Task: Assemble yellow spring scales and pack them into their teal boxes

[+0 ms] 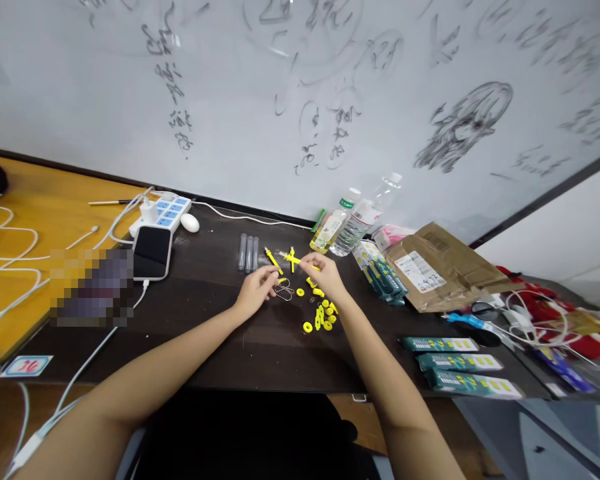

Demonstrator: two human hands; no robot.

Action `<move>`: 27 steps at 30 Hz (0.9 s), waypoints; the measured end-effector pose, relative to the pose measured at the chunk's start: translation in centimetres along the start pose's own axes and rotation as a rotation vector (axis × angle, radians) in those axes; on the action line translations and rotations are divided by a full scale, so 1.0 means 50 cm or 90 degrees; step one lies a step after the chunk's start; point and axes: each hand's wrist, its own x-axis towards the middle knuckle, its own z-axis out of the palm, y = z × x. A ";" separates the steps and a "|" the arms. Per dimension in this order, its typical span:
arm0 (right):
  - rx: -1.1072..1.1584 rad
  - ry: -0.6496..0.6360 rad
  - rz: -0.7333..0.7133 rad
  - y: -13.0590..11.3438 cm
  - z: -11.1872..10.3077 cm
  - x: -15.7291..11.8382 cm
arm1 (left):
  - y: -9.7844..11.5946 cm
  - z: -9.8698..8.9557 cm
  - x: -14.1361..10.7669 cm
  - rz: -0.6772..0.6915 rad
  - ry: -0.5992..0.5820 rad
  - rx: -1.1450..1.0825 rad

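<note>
Above the dark table (280,360), right hand (323,272) pinches a yellow stick (294,260); left hand (260,288) has its fingers closed on a small yellow piece (281,280), near the white string (286,293).

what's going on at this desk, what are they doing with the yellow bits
Someone's right hand holds a yellow stick. Their left hand is beside a thin looped cord; its exact grip is unclear. Loose yellow rings and parts lie nearby on the dark desk, with three clear tubes behind the left hand.
</note>
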 end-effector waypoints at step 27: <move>0.372 -0.072 -0.002 -0.013 0.016 -0.076 | 0.018 -0.029 0.009 0.168 0.032 0.200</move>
